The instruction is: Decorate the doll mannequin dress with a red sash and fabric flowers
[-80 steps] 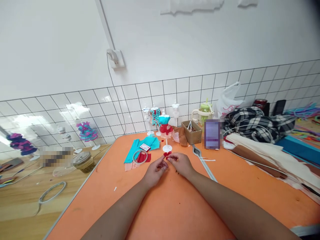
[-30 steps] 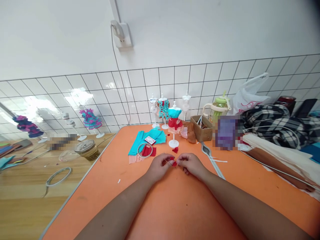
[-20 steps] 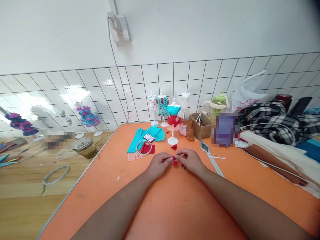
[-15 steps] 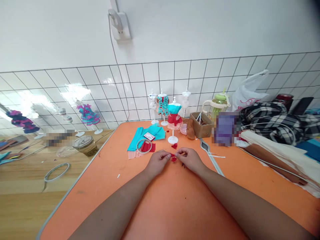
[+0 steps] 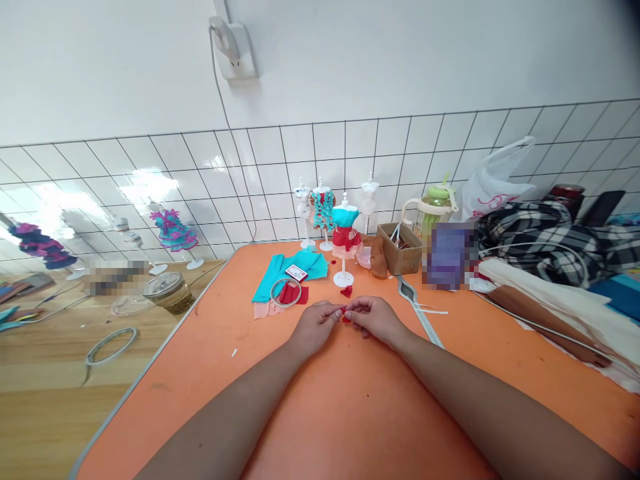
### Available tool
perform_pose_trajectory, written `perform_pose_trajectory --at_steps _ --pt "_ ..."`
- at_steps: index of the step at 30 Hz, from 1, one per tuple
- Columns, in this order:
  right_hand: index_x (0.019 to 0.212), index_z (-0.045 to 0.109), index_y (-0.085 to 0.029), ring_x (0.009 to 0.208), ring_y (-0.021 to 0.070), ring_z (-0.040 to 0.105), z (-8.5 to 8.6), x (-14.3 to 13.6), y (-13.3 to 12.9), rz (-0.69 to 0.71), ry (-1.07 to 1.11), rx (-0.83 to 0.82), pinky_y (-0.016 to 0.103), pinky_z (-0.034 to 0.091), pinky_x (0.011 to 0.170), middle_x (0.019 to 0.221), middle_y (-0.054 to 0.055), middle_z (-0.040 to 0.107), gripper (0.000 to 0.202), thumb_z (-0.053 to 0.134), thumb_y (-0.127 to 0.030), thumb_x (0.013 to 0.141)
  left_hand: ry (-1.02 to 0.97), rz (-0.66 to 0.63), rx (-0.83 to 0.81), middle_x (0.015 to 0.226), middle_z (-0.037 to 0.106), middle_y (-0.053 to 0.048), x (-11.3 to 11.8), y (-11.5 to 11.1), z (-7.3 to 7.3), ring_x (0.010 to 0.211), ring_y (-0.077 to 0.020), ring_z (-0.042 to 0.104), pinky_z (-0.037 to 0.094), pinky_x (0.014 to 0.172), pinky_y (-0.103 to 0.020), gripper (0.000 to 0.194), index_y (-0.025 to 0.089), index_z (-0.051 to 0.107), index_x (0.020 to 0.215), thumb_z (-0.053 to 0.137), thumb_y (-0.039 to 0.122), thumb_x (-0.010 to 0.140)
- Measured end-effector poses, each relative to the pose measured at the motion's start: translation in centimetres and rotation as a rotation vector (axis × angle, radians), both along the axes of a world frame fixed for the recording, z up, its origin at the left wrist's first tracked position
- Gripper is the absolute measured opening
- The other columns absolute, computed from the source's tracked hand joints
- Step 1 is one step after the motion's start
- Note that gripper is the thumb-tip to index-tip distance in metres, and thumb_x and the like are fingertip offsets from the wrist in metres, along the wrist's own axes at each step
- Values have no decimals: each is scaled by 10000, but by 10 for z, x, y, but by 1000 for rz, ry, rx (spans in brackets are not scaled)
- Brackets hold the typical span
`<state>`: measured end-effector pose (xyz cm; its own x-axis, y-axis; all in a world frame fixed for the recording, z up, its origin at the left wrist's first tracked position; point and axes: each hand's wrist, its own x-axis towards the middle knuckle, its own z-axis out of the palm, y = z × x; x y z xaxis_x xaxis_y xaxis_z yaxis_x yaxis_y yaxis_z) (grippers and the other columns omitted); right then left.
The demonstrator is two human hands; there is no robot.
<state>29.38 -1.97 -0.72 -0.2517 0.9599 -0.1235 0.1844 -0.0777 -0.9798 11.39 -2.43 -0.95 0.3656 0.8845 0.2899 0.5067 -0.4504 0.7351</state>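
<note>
Red scrap: small, between the two hands; whether it touches the orange tabletop I cannot tell.
Left hand: thumb and forefinger pressed together on the scrap's left side, the others curled in.
Right hand: thumb and forefinger pinching the scrap's right side, the others loosely bent.
Second red piece: on the tabletop, just beyond the fingertips, near the mannequin's base.
Dressed mannequin: upright on the far side of the hands, turquoise top, red skirt, pale pink hem.
Turquoise cloth: left of the mannequin, a card on it.
Hoop: partly over red cloth.
Cardboard box: far side, right of the mannequin.
Grey strip: right of the right hand.
</note>
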Motion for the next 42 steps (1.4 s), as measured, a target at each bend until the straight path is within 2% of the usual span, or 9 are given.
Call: perform_pose_trajectory --at_steps 5,8,11,14,21,26,29,33,42 --pt "820 640 -166 560 105 547 -1 -2 -1 -71 60 -14 188 466 402 694 19 616 247 658 -382 702 -26 103 -33 808 665 -31 3 0 0 751 -152 605 453 671 -242 239 198 711 894 506 314 854" --pt "852 631 -171 546 95 550 3 -3 -3 -71 66 -49 196 465 418 752 23 624 264 626 -404 730 -53 167 -66 785 673 -28 3 0 0 714 -149 608 454 633 -236 225 183 695 814 525 328 838" --pt "931 636 -183 643 117 607 5 -2 -4 -13 9 43 169 440 437 837 39 656 277 628 -381 736 15 123 -24 795 675 -24 2 -1 1 737 -152 610 452 647 -242 204 197 693 821 530 319 837" --pt "845 653 -160 682 126 620 7 0 -3 29 -24 99 154 426 459 756 42 669 217 627 -348 740 112 56 55 806 670 -27 2 -1 3 776 -161 602 449 693 -257 205 211 692 829 525 328 845" --pt "768 591 -162 453 64 482 6 2 -1 -68 108 -122 162 415 369 599 -22 570 222 662 -365 715 81 96 34 824 666 -33 0 0 0 779 -161 593 446 687 -256 238 201 681 836 491 343 861" --pt "917 609 -164 523 78 539 3 1 -1 -8 161 -140 150 417 352 752 20 635 301 707 -334 689 -31 136 -47 823 667 -33 -1 1 -2 766 -161 602 457 661 -250 263 194 675 836 489 380 854" --pt "868 609 -154 519 82 548 1 0 0 -60 168 -116 160 432 363 731 20 639 257 717 -283 674 -87 107 -89 849 678 -41 1 0 -2 790 -168 616 472 688 -258 274 186 673 868 515 408 839" --pt "848 604 -164 633 126 617 3 -1 0 -65 183 -146 159 453 397 741 33 651 250 723 -282 662 -129 108 -163 858 690 -47 4 -1 -4 793 -178 632 491 711 -273 273 178 659 900 595 417 783" --pt "800 636 -146 603 107 582 5 9 0 31 18 -182 145 431 389 699 32 637 201 710 -289 680 45 60 -120 824 656 -33 -4 2 -1 755 -167 601 470 683 -267 219 186 673 790 614 394 757"
